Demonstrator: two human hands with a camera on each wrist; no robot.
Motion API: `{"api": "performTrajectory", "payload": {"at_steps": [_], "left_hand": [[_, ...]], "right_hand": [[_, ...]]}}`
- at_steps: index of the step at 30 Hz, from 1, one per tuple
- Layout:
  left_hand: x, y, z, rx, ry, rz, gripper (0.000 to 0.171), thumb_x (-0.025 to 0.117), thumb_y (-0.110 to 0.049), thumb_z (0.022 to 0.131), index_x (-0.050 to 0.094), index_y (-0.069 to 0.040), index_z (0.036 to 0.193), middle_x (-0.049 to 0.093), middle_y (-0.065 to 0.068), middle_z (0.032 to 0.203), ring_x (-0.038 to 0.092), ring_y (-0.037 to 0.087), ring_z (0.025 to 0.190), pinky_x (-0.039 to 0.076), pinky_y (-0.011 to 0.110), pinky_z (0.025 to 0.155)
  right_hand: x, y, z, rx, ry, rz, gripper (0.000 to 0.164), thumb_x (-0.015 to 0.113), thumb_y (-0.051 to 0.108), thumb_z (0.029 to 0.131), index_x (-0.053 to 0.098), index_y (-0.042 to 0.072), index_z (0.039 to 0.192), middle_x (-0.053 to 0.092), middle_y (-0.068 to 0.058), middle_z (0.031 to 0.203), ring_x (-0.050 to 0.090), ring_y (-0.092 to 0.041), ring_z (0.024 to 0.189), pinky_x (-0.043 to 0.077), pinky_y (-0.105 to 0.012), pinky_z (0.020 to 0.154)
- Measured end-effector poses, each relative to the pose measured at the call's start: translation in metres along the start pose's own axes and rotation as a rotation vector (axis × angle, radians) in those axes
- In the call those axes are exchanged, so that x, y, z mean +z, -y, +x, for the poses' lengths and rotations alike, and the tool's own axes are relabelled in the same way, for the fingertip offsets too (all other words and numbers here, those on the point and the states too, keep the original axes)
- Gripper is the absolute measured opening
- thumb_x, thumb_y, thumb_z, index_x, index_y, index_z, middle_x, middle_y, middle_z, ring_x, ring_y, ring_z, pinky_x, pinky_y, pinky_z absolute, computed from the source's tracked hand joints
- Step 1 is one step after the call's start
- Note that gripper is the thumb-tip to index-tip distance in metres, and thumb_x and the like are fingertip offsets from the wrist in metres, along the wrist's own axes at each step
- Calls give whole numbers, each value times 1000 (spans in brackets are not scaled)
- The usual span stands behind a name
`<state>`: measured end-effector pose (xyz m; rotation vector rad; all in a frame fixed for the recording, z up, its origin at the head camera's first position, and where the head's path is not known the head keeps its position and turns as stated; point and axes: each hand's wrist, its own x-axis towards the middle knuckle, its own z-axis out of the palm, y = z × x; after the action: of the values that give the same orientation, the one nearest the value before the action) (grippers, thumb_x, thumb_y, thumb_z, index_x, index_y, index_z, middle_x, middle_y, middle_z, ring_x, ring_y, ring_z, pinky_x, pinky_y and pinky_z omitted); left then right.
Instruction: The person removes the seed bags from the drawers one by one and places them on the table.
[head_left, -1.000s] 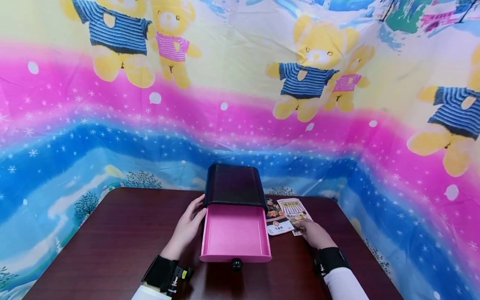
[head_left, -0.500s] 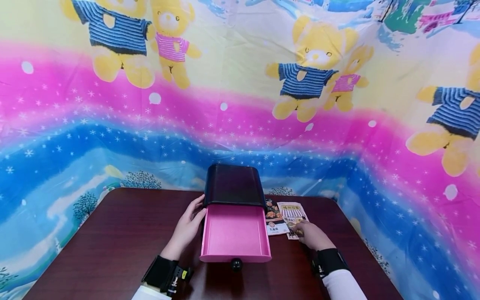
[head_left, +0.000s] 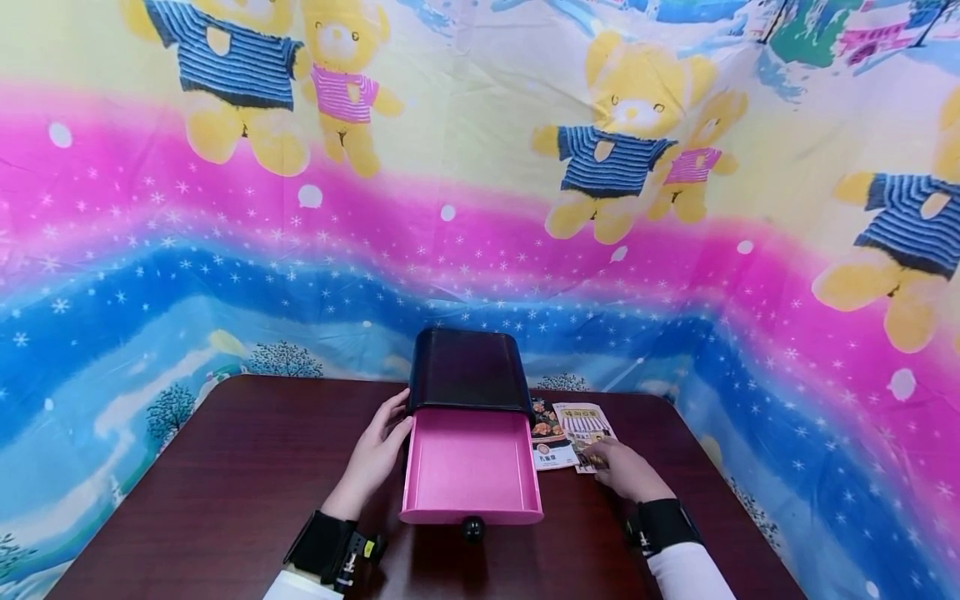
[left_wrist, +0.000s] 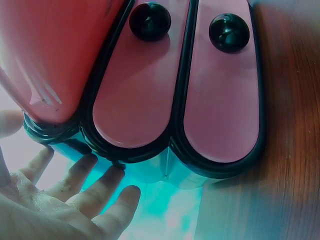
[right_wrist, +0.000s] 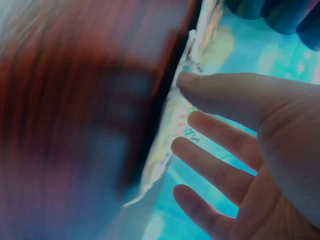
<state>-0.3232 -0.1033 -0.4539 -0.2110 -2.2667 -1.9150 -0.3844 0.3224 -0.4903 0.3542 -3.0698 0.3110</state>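
Note:
A black mini drawer cabinet (head_left: pixel 468 367) stands on the table, its pink drawer (head_left: pixel 471 467) pulled out toward me. Two lower pink drawer fronts (left_wrist: pixel 220 100) with round black knobs show in the left wrist view. My left hand (head_left: pixel 372 454) rests against the cabinet's left side, fingers extended. Right of the cabinet lie two printed paper packets that look like seed packets: a dark one with orange flowers (head_left: pixel 547 433) and a yellowish one with a striped awning (head_left: pixel 581 421). My right hand (head_left: pixel 628 468) pinches the yellowish packet's near right corner; the index finger is hidden.
The dark red-brown table (head_left: pixel 247 475) extends to both sides of the cabinet. A cloth backdrop (head_left: pixel 480 233) printed with bears and snowflakes hangs close behind the table and along its right side. Black wrist straps (head_left: pixel 663 525) sit on both arms.
The yellowish packet has turned straighter and slid slightly left, off the flowered packet, together with my right hand. Over the last half second it moved slightly away from me. My left hand and the drawer stayed still.

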Motion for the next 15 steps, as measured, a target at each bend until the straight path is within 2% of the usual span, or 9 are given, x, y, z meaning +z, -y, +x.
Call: {"api": "performTrajectory", "payload": {"at_steps": [4, 7, 10, 12, 15], "left_hand": [[0, -1, -1, 9, -4, 12, 50, 49, -21, 109, 39, -18, 157, 45, 22, 152, 44, 44, 141, 36, 63, 112], [0, -1, -2, 11, -7, 15, 50, 50, -21, 109, 39, -17, 157, 46, 22, 151, 44, 44, 140, 36, 63, 111], [0, -2, -2, 5, -6, 10, 50, 49, -21, 109, 39, -18, 157, 45, 22, 152, 44, 43, 140, 36, 63, 112], [0, -2, -2, -5, -3, 9, 50, 49, -21, 109, 39, -19, 157, 45, 21, 152, 44, 42, 141, 36, 62, 113], [0, -2, -1, -7, 3, 15, 50, 49, -21, 109, 38, -19, 158, 44, 20, 153, 43, 42, 142, 35, 61, 113]], "right_hand": [[-11, 15, -5, -44, -127, -20, 25, 77, 11, 90, 74, 9, 115, 68, -13, 122, 67, -32, 109, 55, -52, 91], [-24, 34, -9, -112, -290, -13, 19, 77, 13, 91, 75, 9, 110, 69, -11, 114, 69, -29, 98, 56, -49, 83], [-41, 60, -17, -204, -473, 22, 15, 77, 14, 92, 76, 12, 107, 70, -6, 108, 69, -25, 92, 56, -46, 79], [-53, 81, -25, -283, -575, 60, 15, 77, 15, 92, 76, 14, 106, 71, -4, 107, 70, -23, 94, 56, -45, 82], [-65, 115, -40, -433, -668, 129, 17, 78, 14, 90, 76, 15, 106, 72, 0, 104, 68, -20, 96, 56, -41, 83]]}}
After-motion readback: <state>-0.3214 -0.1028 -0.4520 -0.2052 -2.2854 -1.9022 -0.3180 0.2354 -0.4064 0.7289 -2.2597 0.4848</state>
